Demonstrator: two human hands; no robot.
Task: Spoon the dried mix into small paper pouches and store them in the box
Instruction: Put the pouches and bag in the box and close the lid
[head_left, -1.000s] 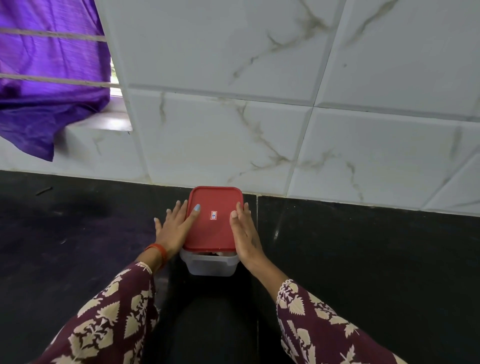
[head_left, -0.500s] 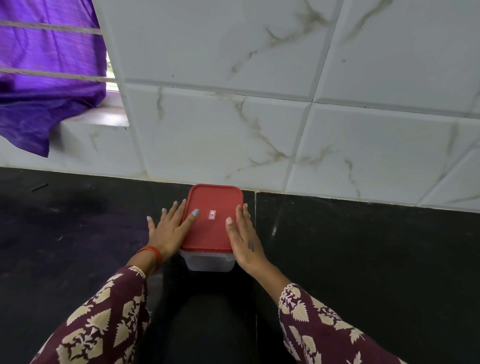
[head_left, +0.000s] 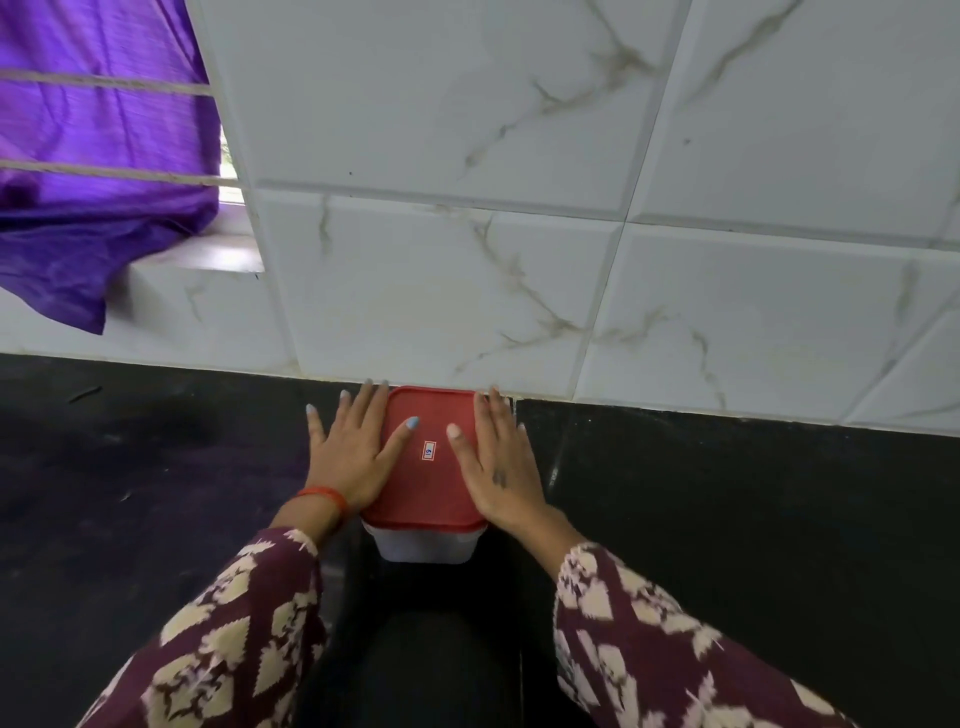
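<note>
A small translucent plastic box (head_left: 425, 546) with a red snap lid (head_left: 430, 483) stands on the black counter, its far edge against the tiled wall. The lid is on, so the contents are hidden. My left hand (head_left: 350, 452) lies along the box's left side with fingers spread and the thumb resting on the lid. My right hand (head_left: 501, 467) lies along the right side, thumb also on the lid. The box is held between both hands. No pouches, spoon or dried mix are in view.
The black stone counter (head_left: 727, 519) stretches left and right of the box. A white marbled tile wall (head_left: 441, 291) rises right behind it. A purple cloth (head_left: 93, 182) hangs over a window sill (head_left: 208, 257) at the upper left.
Both hands have slid the closed box away from me until it meets the wall. The fingers now reach the wall's foot.
</note>
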